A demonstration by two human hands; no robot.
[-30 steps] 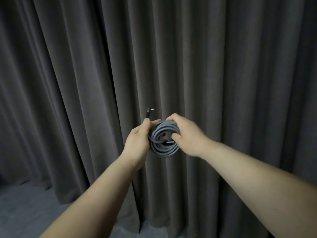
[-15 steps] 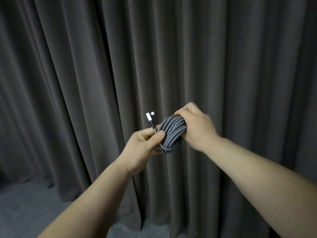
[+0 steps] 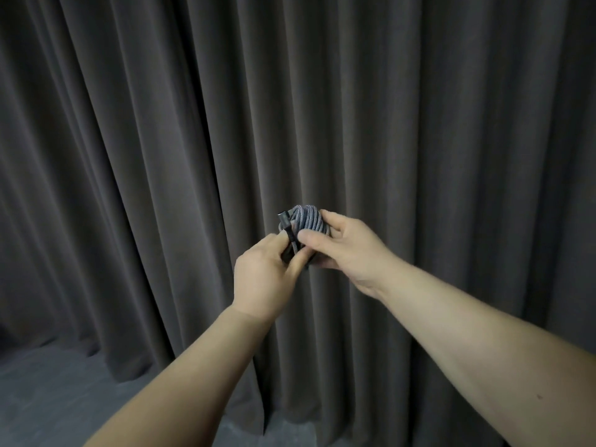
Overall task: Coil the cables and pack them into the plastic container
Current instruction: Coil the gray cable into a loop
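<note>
Left hand (image 3: 264, 279) now pinches the plug end (image 3: 288, 232) down across the braided cable coil (image 3: 308, 217) gripped in right hand (image 3: 346, 250); coil seems nearly secured, container unseen.

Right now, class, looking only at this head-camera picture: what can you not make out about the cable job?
- Plastic container: not in the head view at all.
- Coiled cable: its lower half is hidden behind the right hand and left hand.
- Connector: too small and dark to tell its type.
- Cable's other end: hidden inside the coil or behind the fingers.
- Both elbows: cut off by the bottom edge.
</note>
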